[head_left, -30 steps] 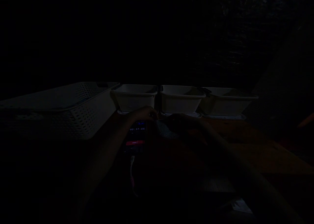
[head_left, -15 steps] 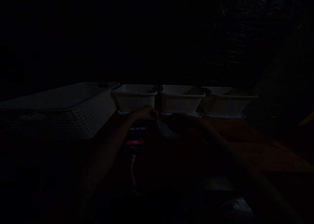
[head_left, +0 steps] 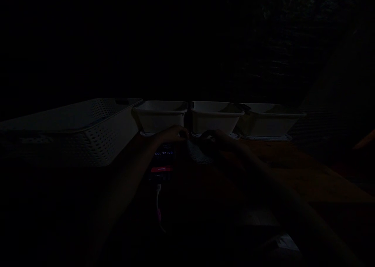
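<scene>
The picture is very dark. A greyish piece with a fine dotted, knit-like or mesh texture (head_left: 200, 154) hangs or lies between my hands; its kind cannot be made out. My left hand (head_left: 175, 132) has its fingers closed at the piece's upper left edge. On the other side, my right hand (head_left: 219, 138) is curled with its fingertips at the upper right edge. Much of the right fingers is lost in shadow. Below my left hand lies a phone (head_left: 161, 161) with a lit timer and a red button.
A large white perforated basket (head_left: 102, 142) stands at left. Three pale tubs line the back: a left one (head_left: 161, 120), a middle one (head_left: 216, 120) and a right one (head_left: 266, 124). A white cable (head_left: 158, 198) runs from the phone across the wooden table (head_left: 307, 177).
My right hand has lifted slightly and its fingers look more curled at the textured piece. The left hand has barely moved. The phone's timer has advanced one second.
</scene>
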### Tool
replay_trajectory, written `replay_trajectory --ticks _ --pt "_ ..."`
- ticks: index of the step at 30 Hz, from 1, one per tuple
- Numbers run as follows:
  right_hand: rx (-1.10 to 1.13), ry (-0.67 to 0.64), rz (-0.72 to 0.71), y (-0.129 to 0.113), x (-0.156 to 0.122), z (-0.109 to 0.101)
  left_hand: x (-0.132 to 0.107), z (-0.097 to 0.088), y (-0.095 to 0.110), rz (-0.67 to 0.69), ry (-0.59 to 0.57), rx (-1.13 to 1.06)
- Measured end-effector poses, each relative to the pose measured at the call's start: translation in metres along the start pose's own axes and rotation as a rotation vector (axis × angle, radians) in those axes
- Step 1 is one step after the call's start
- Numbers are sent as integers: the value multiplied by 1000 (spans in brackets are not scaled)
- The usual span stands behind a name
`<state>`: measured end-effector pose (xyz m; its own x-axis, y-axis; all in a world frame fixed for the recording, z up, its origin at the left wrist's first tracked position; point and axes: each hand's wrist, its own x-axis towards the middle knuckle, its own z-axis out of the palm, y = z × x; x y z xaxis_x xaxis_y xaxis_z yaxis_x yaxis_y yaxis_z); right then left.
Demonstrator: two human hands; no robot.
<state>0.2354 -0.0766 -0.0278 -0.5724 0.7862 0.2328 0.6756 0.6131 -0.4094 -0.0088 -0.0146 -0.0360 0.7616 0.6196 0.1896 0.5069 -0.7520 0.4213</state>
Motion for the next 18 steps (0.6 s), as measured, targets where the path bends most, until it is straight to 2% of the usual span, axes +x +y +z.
replay_trajectory --ticks 7,14,18 --pt "-80 137 10 33 9 10 -1 -2 7 -11 61 13" --pt "-79 16 68 35 11 13 -1 -5 15 -20 103 -11" --pt "-108 10 97 45 14 16 1 -6 15 -22 154 7"
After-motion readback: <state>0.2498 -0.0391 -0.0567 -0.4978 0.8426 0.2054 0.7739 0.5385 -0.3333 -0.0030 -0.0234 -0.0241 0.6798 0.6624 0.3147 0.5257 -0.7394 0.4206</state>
